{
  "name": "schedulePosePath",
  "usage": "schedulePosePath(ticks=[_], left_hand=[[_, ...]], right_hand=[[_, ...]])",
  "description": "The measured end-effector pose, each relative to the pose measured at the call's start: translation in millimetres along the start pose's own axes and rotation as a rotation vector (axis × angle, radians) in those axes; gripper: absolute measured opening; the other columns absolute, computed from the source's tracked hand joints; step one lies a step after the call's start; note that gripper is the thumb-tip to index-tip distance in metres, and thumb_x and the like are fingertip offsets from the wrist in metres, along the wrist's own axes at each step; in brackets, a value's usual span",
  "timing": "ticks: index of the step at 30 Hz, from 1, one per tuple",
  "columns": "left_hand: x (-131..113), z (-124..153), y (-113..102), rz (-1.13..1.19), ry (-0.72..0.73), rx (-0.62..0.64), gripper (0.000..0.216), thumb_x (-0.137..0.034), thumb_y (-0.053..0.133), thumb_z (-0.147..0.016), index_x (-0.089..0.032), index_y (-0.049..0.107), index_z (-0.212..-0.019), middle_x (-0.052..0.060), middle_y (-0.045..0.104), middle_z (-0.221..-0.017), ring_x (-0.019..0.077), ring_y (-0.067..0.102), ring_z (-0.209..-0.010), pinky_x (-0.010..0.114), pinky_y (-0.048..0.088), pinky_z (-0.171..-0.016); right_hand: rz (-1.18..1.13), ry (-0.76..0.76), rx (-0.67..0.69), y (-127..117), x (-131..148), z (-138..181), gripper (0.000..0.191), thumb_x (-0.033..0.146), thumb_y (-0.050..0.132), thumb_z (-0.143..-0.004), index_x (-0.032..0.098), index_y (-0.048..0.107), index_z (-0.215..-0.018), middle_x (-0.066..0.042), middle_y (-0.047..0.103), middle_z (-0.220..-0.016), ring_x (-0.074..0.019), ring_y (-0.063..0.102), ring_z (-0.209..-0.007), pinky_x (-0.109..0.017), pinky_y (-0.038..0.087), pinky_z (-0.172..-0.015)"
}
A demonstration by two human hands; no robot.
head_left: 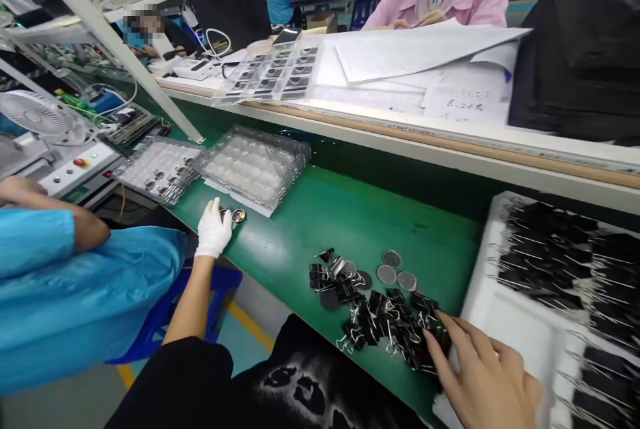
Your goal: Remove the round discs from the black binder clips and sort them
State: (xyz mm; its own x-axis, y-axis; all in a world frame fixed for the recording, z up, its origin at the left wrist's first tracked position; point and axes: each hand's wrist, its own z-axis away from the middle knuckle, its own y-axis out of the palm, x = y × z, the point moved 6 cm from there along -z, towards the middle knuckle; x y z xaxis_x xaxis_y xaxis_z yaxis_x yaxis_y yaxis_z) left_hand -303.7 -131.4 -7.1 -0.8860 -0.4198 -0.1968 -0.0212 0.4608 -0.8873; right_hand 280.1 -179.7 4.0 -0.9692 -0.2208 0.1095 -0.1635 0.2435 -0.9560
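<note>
My left hand (214, 230), in a white glove, is at the table's near edge on the left. Its thumb and fingers close around a small round metal part, mostly covered by the glove. A second round metal part (239, 215) with a shiny inside lies just right of it. My bare right hand (487, 365) reaches into the right end of a heap of black binder clips (387, 319), thumb and forefinger pinching about a clip at that end. Several grey discs (387, 274) lie behind and among the clips.
Stacked clear plastic trays (255, 165) stand at the back; another tray stack (157, 169) holds round parts. At right, a white foam tray (520, 322) carries rows of binder clips. A shelf edge (400, 135) overhangs the green table (280, 249). A co-worker in blue (85, 295) sits close at left.
</note>
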Motion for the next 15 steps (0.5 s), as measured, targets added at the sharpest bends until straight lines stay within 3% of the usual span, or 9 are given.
schedulePosePath(ticks=[3, 6, 11, 15], left_hand=[[-2.1, -12.2, 5.0, 0.029, 0.236, 0.151, 0.057, -0.048, 0.046, -0.097, -0.016, 0.055, -0.143, 0.017, 0.056, -0.147, 0.0314, 0.05, -0.138, 0.047, 0.039, -0.116], [-31.4, 2.6, 4.9, 0.012, 0.351, 0.174, 0.056, -0.056, 0.061, -0.089, -0.02, 0.064, -0.132, 0.015, 0.063, -0.135, 0.0336, 0.057, -0.125, 0.048, 0.043, -0.109], [-130.1, 51.6, 11.2, 0.123, 0.618, 0.311, 0.048, -0.054, 0.068, -0.088, -0.025, 0.067, -0.126, 0.011, 0.068, -0.123, 0.031, 0.059, -0.115, 0.044, 0.045, -0.098], [-210.0, 53.9, 24.9, 0.187, 0.699, 0.36, 0.049, -0.055, 0.073, -0.085, -0.026, 0.068, -0.124, 0.011, 0.068, -0.12, 0.0319, 0.059, -0.112, 0.044, 0.044, -0.091]], right_hand=[[-0.015, 0.001, 0.004, 0.4, 0.4, -1.3, 0.056, 0.063, 0.031, -0.101, 0.027, 0.067, -0.124, -0.009, 0.072, -0.122, -0.0356, 0.054, -0.094, -0.044, 0.035, -0.07], [-0.018, 0.049, 0.001, -1.9, 5.6, -3.9, 0.055, 0.059, 0.03, -0.103, 0.026, 0.069, -0.124, -0.011, 0.072, -0.122, -0.0355, 0.054, -0.096, -0.046, 0.034, -0.075], [-0.012, 0.112, -0.007, -3.6, 18.3, -13.6, 0.049, 0.049, 0.031, -0.107, 0.026, 0.072, -0.121, -0.012, 0.073, -0.119, -0.0341, 0.054, -0.099, -0.046, 0.031, -0.08], [-0.054, 0.072, 0.038, -1.1, 22.3, -17.3, 0.041, 0.038, 0.034, -0.11, 0.026, 0.073, -0.115, -0.01, 0.073, -0.115, -0.0292, 0.059, -0.099, -0.048, 0.03, -0.085]])
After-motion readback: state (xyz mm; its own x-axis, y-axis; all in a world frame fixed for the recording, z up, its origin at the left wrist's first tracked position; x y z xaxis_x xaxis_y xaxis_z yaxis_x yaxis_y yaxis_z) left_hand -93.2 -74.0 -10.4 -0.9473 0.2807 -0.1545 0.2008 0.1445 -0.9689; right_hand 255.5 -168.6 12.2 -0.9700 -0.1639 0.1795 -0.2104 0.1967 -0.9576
